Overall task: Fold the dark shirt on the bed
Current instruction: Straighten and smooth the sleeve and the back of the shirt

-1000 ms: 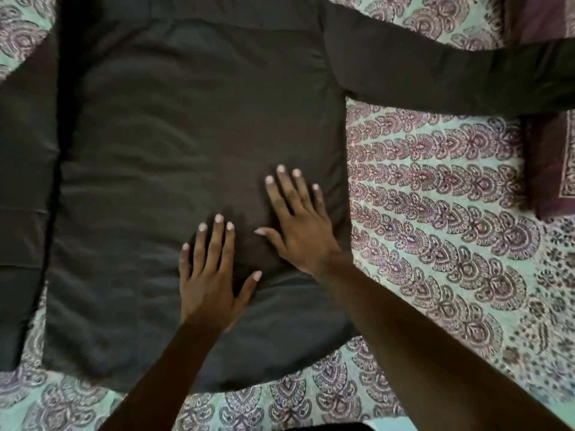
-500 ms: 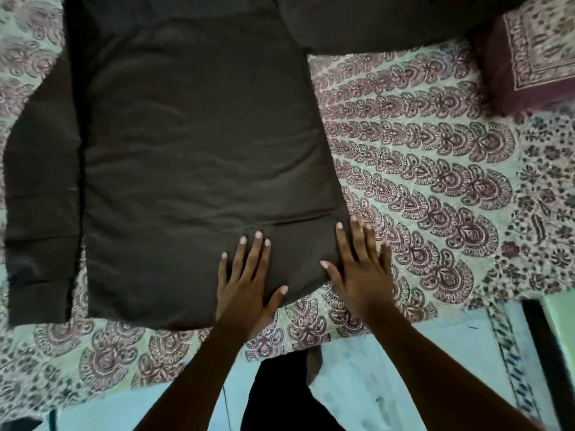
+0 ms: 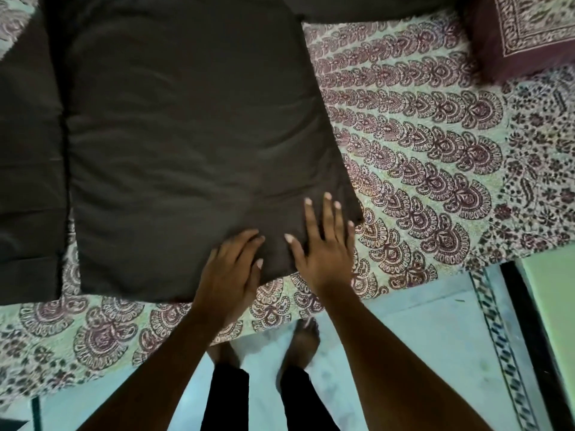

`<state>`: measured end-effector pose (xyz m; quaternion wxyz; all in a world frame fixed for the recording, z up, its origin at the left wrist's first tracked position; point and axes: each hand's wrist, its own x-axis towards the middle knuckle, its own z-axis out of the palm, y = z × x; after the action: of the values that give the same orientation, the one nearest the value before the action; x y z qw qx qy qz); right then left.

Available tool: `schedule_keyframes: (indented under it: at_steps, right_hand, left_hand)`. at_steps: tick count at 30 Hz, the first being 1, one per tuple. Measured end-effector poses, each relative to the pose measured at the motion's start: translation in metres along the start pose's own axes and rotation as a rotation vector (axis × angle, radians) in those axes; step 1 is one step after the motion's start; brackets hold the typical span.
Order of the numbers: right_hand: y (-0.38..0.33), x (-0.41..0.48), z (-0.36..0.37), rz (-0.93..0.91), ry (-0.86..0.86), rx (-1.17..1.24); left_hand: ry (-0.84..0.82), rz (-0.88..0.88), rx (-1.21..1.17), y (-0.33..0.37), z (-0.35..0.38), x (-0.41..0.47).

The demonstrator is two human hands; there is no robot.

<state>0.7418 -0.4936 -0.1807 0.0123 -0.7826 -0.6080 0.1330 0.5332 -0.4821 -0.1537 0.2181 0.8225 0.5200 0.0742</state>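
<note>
The dark shirt (image 3: 186,135) lies flat on the patterned bed sheet (image 3: 420,157), hem toward me. One sleeve (image 3: 28,150) lies straight along its left side, and the other sleeve (image 3: 373,7) runs off to the right at the top edge. My left hand (image 3: 231,269) is at the hem with its fingers curled, pinching the fabric between fingers and thumb. My right hand (image 3: 326,244) rests flat on the shirt's lower right corner with straight, spread fingers.
A maroon patterned pillow (image 3: 529,32) sits at the top right of the bed. The bed's near edge runs just below the hem. Below it are the pale floor (image 3: 420,337) and my feet (image 3: 298,337). A dark strip (image 3: 529,337) stands at the right.
Both hands slid down the shirt toward the hem and lower right corner. My left hand went from flat to curled on the fabric. My view pulled back toward the bed's edge.
</note>
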Motion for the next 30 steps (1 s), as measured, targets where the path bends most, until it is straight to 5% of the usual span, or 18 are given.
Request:
schedule_keyframes:
  at_steps: [6, 15, 17, 22, 27, 30]
  right_hand:
    - [0.006, -0.040, -0.016, 0.252, -0.024, 0.012]
    - [-0.123, 0.088, -0.004, -0.450, -0.003, 0.005]
    - [-0.130, 0.103, 0.005, -0.480, -0.016, -0.043]
    - [-0.066, 0.060, 0.005, 0.195, 0.085, 0.048]
    - [-0.009, -0.003, -0.021, 0.649, -0.079, 0.076]
    - [-0.024, 0.015, -0.038, 0.663, 0.070, 0.040]
  left_hand:
    - [-0.040, -0.200, 0.234, -0.058, -0.045, 0.036]
    - [-0.075, -0.272, 0.281, -0.099, -0.027, 0.015]
    - [-0.063, -0.248, 0.261, -0.100, -0.025, 0.017]
    - [-0.136, -0.256, 0.198, -0.107, -0.025, 0.018]
    - [-0.376, -0.253, 0.149, -0.114, -0.042, 0.028]
    - [-0.394, -0.237, 0.122, -0.113, -0.047, 0.029]
